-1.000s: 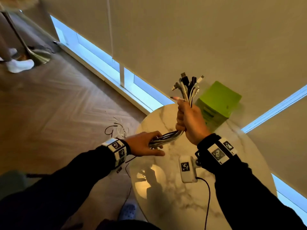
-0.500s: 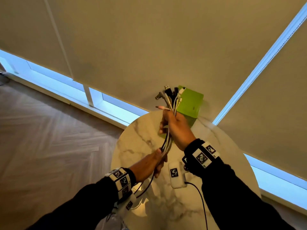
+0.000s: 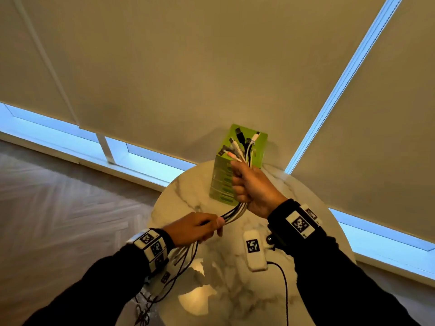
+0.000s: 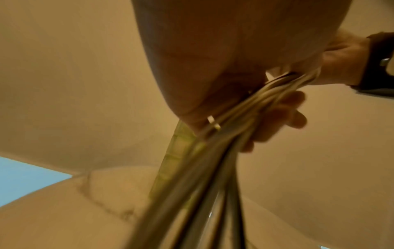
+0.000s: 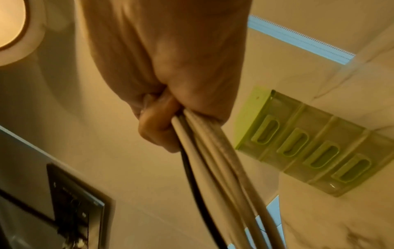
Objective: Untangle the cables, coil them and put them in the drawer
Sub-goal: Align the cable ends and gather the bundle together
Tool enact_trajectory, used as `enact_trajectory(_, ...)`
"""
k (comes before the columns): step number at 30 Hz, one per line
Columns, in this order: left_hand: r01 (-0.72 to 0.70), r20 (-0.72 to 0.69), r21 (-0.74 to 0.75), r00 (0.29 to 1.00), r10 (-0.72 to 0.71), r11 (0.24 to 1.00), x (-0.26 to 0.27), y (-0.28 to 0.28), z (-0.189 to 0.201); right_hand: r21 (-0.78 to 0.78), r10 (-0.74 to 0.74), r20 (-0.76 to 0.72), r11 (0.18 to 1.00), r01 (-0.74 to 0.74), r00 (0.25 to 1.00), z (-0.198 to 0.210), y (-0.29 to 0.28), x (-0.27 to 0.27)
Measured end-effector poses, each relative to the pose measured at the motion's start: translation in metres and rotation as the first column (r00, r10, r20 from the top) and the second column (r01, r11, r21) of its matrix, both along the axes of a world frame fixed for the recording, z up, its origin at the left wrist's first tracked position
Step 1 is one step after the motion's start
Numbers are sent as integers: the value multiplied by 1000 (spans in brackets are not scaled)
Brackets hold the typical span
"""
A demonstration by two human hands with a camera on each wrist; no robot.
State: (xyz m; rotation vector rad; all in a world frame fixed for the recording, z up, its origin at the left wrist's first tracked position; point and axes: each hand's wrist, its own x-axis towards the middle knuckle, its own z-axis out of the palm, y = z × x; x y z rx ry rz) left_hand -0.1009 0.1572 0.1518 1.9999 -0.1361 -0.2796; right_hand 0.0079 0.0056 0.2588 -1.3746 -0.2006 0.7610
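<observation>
A bundle of white, grey and black cables point(image 3: 235, 211) runs between both hands above a round marble table point(image 3: 188, 182). My right hand point(image 3: 251, 187) grips the bundle in a fist near its plug ends point(image 3: 244, 143), which fan out above the fist. My left hand point(image 3: 200, 228) grips the same cables lower down; the loose lengths point(image 3: 162, 288) hang past the table's left edge to the floor. The left wrist view shows the cables point(image 4: 213, 160) passing under my curled fingers point(image 4: 283, 116). In the right wrist view the cables point(image 5: 213, 160) leave the fist downward. A green drawer unit point(image 3: 223, 182) stands behind the right hand.
The green drawer unit point(image 5: 309, 148) has several shut drawers with slot handles. A white tagged device point(image 3: 254, 250) with a black cord lies on the table near my right wrist. Window blinds point(image 3: 211, 67) hang behind the table; wooden floor point(image 3: 58, 208) lies to the left.
The view has swung right and the hands have come in front of the drawer unit. The left hand has slid along the bundle and stays closed on it; the right hand keeps its hold.
</observation>
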Motion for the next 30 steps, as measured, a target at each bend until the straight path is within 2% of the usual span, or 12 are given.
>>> enact_trajectory(3, 40, -252, -136, 965, -74, 990, -4, -4, -16, 50, -48, -78, 997, 52, 996, 2, -26, 13)
enact_trajectory(5, -17, -322, -246, 944, -66, 969, -4, -6, -18, 55, -57, -139, 996, 65, 989, -2, -45, 20)
enact_trajectory(6, -13, -308, -217, 950, -56, 976, -3, -6, -15, 37, -47, -163, 998, 54, 985, -4, -53, 20)
enact_trajectory(8, 55, -209, -30, 976, -60, 998, 2, -9, -6, -26, -8, -181, 1000, 3, 983, -10, -66, 16)
enact_trajectory(10, 111, -102, 142, 990, -97, 984, 10, -9, 3, -116, 47, -139, 991, -63, 989, -19, -71, 7)
enact_trajectory(13, 89, 42, 248, 994, -102, 965, 24, -7, 14, -249, 150, -49, 956, -158, 987, -35, -75, 1)
enact_trajectory(15, 31, 122, 285, 990, -68, 958, 32, -7, 22, -246, 233, -115, 935, -255, 966, -49, -79, -2)
enact_trajectory(18, 0, 192, 288, 980, -58, 958, 42, -11, 35, -97, 344, -206, 924, -369, 916, -65, -80, -13)
enact_trajectory(20, -17, 215, 270, 976, -43, 963, 46, -13, 36, -58, 372, -172, 921, -386, 912, -70, -77, -22)
enact_trajectory(26, -194, 168, 146, 971, 169, 970, 51, -17, 18, -4, 327, -63, 945, -328, 943, -77, -77, -30)
enact_trajectory(30, -159, 113, 63, 982, 152, 985, 42, -21, 13, -51, 273, -2, 961, -273, 962, -76, -78, -26)
